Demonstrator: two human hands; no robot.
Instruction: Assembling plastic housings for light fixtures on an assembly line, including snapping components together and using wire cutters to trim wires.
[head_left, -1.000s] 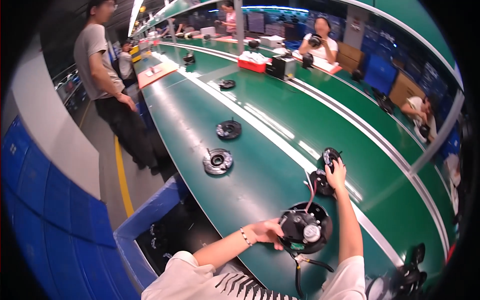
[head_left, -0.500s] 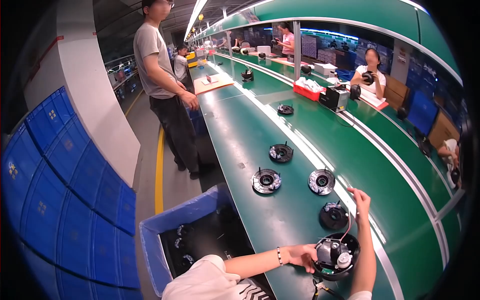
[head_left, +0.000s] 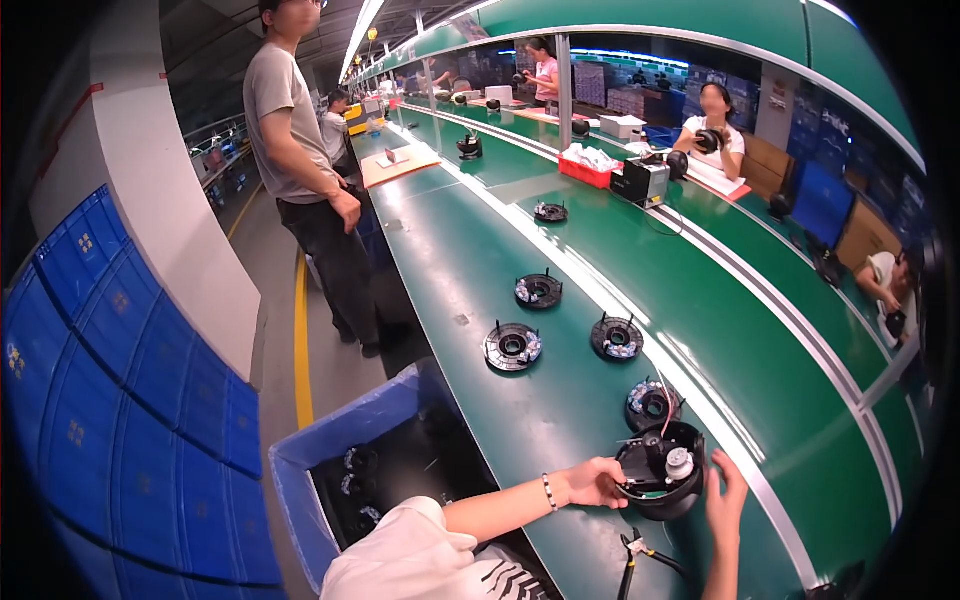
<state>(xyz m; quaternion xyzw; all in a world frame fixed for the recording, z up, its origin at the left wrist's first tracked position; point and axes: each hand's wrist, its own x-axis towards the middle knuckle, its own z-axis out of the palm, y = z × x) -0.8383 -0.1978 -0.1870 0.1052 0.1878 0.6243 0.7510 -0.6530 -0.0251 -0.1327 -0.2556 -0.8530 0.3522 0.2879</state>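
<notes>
A round black housing (head_left: pixel 664 508) holds a white motor-like part (head_left: pixel 679 463) and other black parts, with a thin light wire rising from it. My left hand (head_left: pixel 598 483) pinches its left rim between thumb and fingers. At the housing's right side is my right hand (head_left: pixel 728 490), fingers stretched and apart; whether they touch the wall I cannot tell. Just beyond the housing lies a black ring-shaped base (head_left: pixel 652 403) with a clear bag on it, partly covered by the housing. Near the table edge, below the housing, lie cutting pliers (head_left: pixel 634 556) with black and yellow handles.
Several similar black bases (head_left: pixel 513 346) lie along the green table (head_left: pixel 440 260). A blue bin (head_left: pixel 300 490) with black parts stands left of the table. Beyond it stands a person (head_left: pixel 300 150). Other people sit across the line, near a red tray (head_left: pixel 585 172).
My right hand has come down from above the base to the housing's right side. The housing has tilted and moved slightly away from the pliers, which now show more. The whole view has shifted.
</notes>
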